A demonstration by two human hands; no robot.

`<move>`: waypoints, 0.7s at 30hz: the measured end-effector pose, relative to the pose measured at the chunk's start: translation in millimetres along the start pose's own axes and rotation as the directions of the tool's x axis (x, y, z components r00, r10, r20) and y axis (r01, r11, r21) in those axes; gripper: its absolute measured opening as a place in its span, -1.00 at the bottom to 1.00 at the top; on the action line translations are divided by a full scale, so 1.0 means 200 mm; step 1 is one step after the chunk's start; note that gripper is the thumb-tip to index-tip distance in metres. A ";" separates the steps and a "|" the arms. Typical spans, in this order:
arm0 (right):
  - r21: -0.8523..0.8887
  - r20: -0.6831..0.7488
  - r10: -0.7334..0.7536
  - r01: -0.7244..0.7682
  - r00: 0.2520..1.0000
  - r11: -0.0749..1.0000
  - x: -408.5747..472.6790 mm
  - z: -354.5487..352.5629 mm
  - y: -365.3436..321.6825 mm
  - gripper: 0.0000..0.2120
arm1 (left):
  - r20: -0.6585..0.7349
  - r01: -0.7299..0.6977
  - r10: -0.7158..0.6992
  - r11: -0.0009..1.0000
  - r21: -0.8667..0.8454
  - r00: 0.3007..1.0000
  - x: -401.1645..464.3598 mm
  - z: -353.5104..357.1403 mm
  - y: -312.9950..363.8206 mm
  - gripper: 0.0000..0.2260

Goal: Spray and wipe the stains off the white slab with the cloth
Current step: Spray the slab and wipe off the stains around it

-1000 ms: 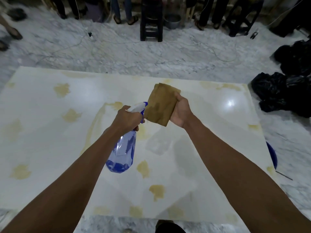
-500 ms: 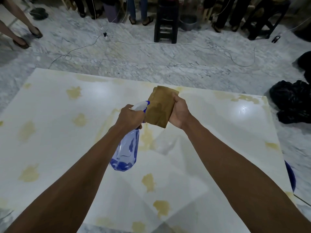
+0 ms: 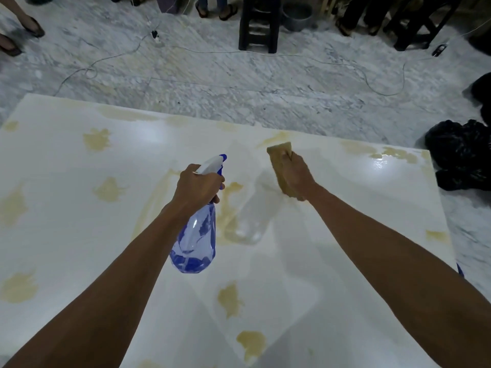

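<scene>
Your left hand [image 3: 198, 188] gripping an unlabelled blue spray bottle [image 3: 195, 243] above the white slab [image 3: 66, 229], your right hand [image 3: 296, 176] clutching the brown cloth [image 3: 279, 155] near the far edge, yellow stains [image 3: 229, 298] scattered, open slab left.

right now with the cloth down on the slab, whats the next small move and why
Probably drag the cloth in the right hand back toward the yellow smear beside the spray bottle. The cloth looks pressed to the white slab, the patch around it already looks wiped, and that smear is the nearest stain. The left hand holds the bottle clear.
</scene>
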State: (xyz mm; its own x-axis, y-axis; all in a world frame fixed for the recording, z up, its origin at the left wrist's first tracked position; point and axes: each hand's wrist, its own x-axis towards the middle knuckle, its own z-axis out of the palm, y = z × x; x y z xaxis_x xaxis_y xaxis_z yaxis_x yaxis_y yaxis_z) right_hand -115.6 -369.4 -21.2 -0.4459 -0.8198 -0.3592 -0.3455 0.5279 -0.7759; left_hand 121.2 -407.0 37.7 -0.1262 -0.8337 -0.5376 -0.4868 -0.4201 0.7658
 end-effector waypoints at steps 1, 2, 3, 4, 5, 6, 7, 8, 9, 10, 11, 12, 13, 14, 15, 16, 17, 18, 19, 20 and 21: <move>-0.085 -0.047 -0.079 0.075 0.996 0.994 0.07 0.01 -0.02 -0.62 | -0.004 -0.001 0.001 1.000 -0.008 1.000 0.03 -0.01 0.00 -0.49; -0.188 -0.087 -0.135 0.117 0.987 0.975 0.16 0.02 -0.04 -0.58 | -0.009 -0.003 0.003 1.000 -0.007 1.000 0.05 -0.01 -0.01 -0.47; -0.336 -0.116 -0.173 0.125 0.978 0.933 0.24 0.04 -0.04 -0.54 | -0.010 -0.009 0.009 1.000 -0.001 1.000 0.07 -0.01 -0.02 -0.47; -0.491 -0.112 -0.197 0.118 0.974 0.863 0.33 0.08 -0.02 -0.51 | -0.010 -0.012 0.012 1.000 0.010 1.000 0.09 0.00 -0.03 -0.50; -0.635 -0.053 -0.190 0.114 0.980 0.764 0.37 0.14 -0.01 -0.51 | -0.011 -0.017 0.018 1.000 0.022 1.000 0.11 -0.01 -0.04 -0.56; -0.700 0.041 -0.119 0.114 0.992 0.705 0.39 0.24 0.02 -0.51 | -0.014 -0.019 0.020 0.999 0.033 1.000 0.13 -0.01 -0.07 -0.62; -0.709 0.138 -0.025 0.116 0.990 0.695 0.38 0.36 0.06 -0.49 | -0.016 -0.020 0.020 0.999 0.037 1.000 0.13 -0.01 -0.09 -0.67; -0.707 0.191 0.043 0.107 0.981 0.700 0.35 0.47 0.11 -0.46 | -0.015 -0.021 0.022 0.999 0.034 1.000 0.14 -0.02 -0.11 -0.69; -0.712 0.194 0.052 0.104 0.980 0.694 0.30 0.58 0.14 -0.44 | -0.011 -0.021 0.022 0.999 0.027 1.000 0.14 -0.04 -0.13 -0.67; -0.715 0.176 0.026 0.109 0.984 0.690 0.26 0.67 0.18 -0.44 | -0.008 -0.020 0.021 1.000 0.020 1.000 0.14 -0.05 -0.15 -0.66; -0.717 0.158 -0.010 0.122 0.987 0.686 0.22 0.73 0.20 -0.45 | -0.005 -0.021 0.022 1.000 0.015 1.000 0.13 -0.07 -0.16 -0.67; -0.714 0.151 -0.036 0.134 0.988 0.688 0.18 0.76 0.20 -0.46 | -0.007 -0.020 0.021 1.000 0.009 1.000 0.13 -0.08 -0.18 -0.72; -0.714 0.153 -0.051 0.146 0.987 0.685 0.15 0.79 0.21 -0.47 | -0.010 -0.018 0.018 1.000 0.013 1.000 0.12 -0.11 -0.20 -0.77; -0.716 0.156 -0.067 0.159 0.986 0.679 0.10 0.80 0.21 -0.47 | -0.010 -0.018 0.018 1.000 0.021 1.000 0.10 -0.13 -0.22 -0.80; -0.728 0.161 -0.086 0.177 0.983 0.662 0.05 0.83 0.22 -0.47 | -0.009 -0.020 0.020 0.999 0.027 1.000 0.08 -0.16 -0.24 -0.79; -0.739 0.167 -0.104 0.194 0.981 0.646 -0.01 0.86 0.24 -0.47 | -0.007 -0.021 0.021 0.999 0.028 1.000 0.07 -0.18 -0.27 -0.77; -0.749 0.174 -0.110 0.204 0.979 0.630 -0.08 0.90 0.25 -0.46 | -0.004 -0.019 0.019 0.999 0.030 1.000 0.04 -0.21 -0.29 -0.75; -0.757 0.182 -0.108 0.209 0.977 0.619 -0.16 0.94 0.27 -0.46 | -0.001 -0.016 0.016 0.999 0.036 1.000 0.01 -0.24 -0.32 -0.75; -0.759 0.186 -0.107 0.213 0.977 0.615 -0.24 0.98 0.29 -0.46 | 0.008 -0.014 0.014 0.999 0.045 1.000 -0.02 -0.27 -0.35 -0.75; -0.762 0.193 -0.114 0.222 0.975 0.608 -0.32 1.01 0.31 -0.46 | 0.021 -0.015 0.013 0.998 0.054 1.000 -0.05 -0.29 -0.37 -0.74; -0.765 0.202 -0.116 0.231 0.972 0.602 -0.41 1.03 0.32 -0.46 | 0.039 -0.019 0.016 0.998 0.063 0.999 -0.09 -0.32 -0.40 -0.72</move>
State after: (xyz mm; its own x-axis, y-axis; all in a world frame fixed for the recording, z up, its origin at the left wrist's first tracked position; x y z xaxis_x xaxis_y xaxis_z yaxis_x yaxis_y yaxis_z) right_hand 69.3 -314.7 -149.0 -0.2264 -0.9035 -0.3639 -0.9422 0.2979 -0.1534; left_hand 217.9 -380.8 8.7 -0.1673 -0.8260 -0.5383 -0.5382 -0.3809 0.7518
